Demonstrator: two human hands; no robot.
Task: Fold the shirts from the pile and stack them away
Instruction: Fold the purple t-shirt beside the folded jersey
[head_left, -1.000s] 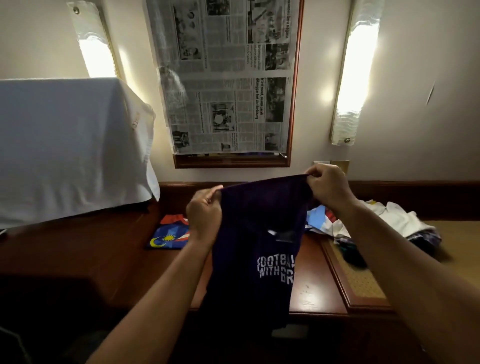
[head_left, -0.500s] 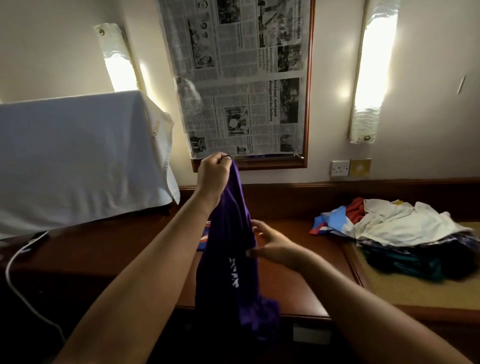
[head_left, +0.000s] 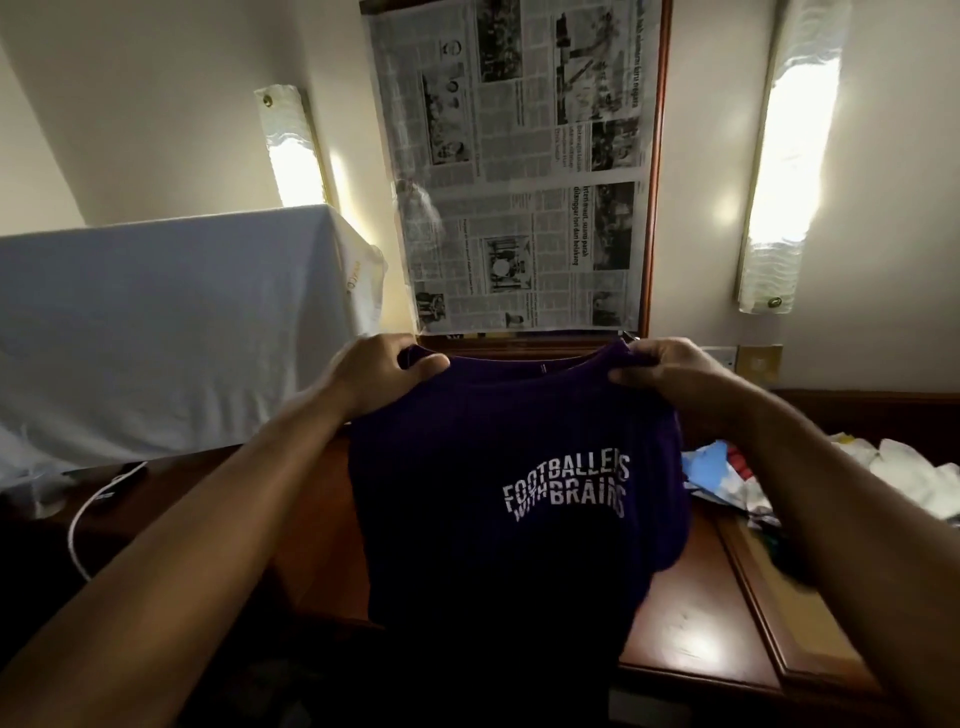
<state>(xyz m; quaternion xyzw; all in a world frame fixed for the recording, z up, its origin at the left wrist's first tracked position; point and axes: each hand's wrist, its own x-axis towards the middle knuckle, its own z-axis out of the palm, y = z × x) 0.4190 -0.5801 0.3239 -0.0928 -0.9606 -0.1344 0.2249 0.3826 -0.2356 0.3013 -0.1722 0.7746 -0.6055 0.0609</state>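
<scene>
The purple shirt hanging from both hands hides the middle of the wooden desk, and its hem sinks into shadow. The pile of shirts runs off the right edge, partly behind the right forearm. The newspaper print is too small to read.

Looks like a bedroom or hotel room: dark polished wooden desk at lower centre, two glowing frosted wall lamps flanking a newspaper-covered wood-framed mirror at top.

Head view, forward and downward.
</scene>
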